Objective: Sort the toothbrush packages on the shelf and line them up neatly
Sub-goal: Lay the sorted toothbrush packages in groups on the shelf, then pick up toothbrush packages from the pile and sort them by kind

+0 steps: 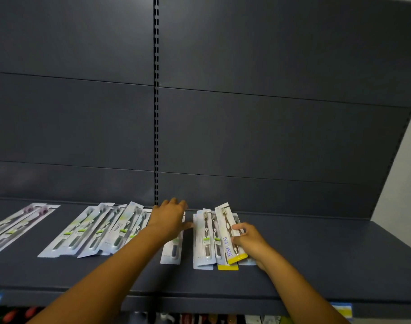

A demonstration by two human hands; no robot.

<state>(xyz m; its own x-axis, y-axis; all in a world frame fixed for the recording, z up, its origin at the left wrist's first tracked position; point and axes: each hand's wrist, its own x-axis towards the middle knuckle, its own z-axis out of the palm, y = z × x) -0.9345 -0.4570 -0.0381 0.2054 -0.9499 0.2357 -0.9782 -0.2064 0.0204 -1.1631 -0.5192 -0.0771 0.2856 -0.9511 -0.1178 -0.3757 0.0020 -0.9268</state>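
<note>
A: Hands? Packs?
B: Left hand (170, 218) lay open, flat on one toothbrush package (172, 250); right hand (246, 239) pinched the yellow-ended package (227, 232) atop its stack.
A: Handling?
B: Likely light, stiff, slick; pinch long edges.

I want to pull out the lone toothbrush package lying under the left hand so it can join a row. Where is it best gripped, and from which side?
Grip the near short end of the lone white toothbrush package, coming from the front edge of the dark grey shelf. That end is uncovered and points toward the person; the left hand lies over its far half. It lies flat, so likely slide it forward first.
</note>
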